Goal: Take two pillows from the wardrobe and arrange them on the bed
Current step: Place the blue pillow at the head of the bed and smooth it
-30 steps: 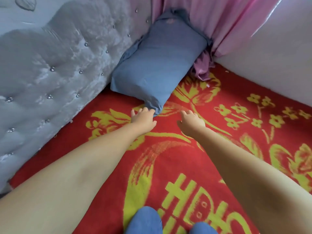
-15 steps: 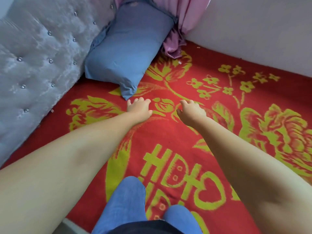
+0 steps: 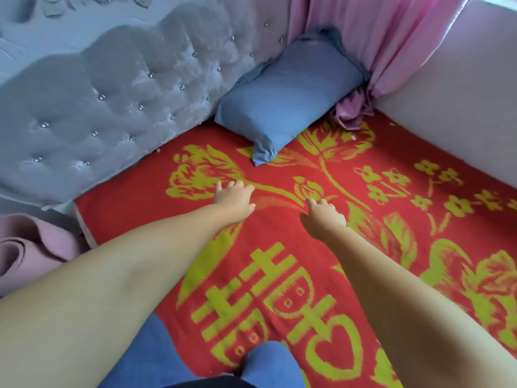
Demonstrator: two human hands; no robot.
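One blue pillow (image 3: 288,99) leans in the far corner of the bed, against the grey tufted headboard (image 3: 112,107) and the pink curtain. The bed is covered by a red blanket (image 3: 321,261) with yellow flowers and characters. My left hand (image 3: 233,198) hovers palm down over the blanket, a short way in front of the pillow's near corner, fingers apart and empty. My right hand (image 3: 324,217) is beside it, further right, also empty with loosely spread fingers. No second pillow is in view.
A pink curtain (image 3: 372,46) hangs in the corner, its hem bunched on the bed by the pillow. A pale wall (image 3: 461,107) borders the bed's right side. A rolled pink mat (image 3: 30,247) lies off the bed at left. My knees in blue trousers (image 3: 268,362) rest at the bottom edge.
Both hands have drawn back from the pillow toward me, and my view has pulled back so the bed's left edge and the pink roll now show. The pillow stays in the corner.
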